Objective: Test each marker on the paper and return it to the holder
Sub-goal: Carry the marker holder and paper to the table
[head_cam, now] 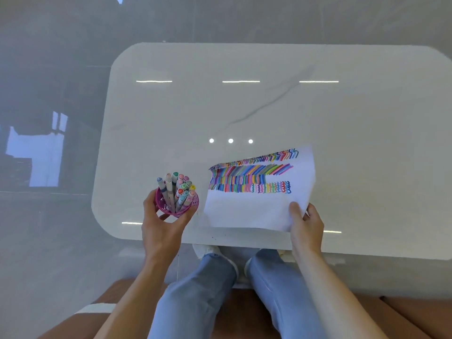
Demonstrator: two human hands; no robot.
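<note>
A pink mesh holder [165,208] full of several capped markers [181,189] stands near the front left of the white table [244,106]. My left hand [161,223] wraps around the holder from the near side. A white sheet of paper [249,211], covered in its upper half with rows of coloured test strokes, lies slightly lifted to the right of the holder. My right hand [305,223] pinches the paper's near right corner, thumb on top.
The glossy marble-look table has rounded corners and its front edge [244,243] runs just beyond my knees [220,277]. A brown seat [244,311] is under me. Grey floor surrounds the table.
</note>
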